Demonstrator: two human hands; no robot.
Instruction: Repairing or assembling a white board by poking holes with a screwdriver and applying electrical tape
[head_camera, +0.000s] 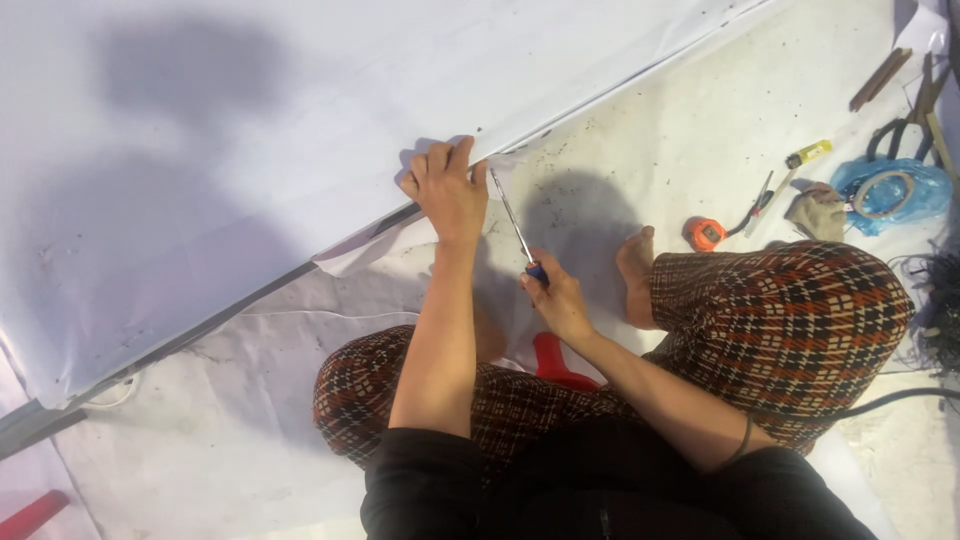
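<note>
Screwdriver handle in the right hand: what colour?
Blue with a red band, on the screwdriver in the right hand; head view.
</note>
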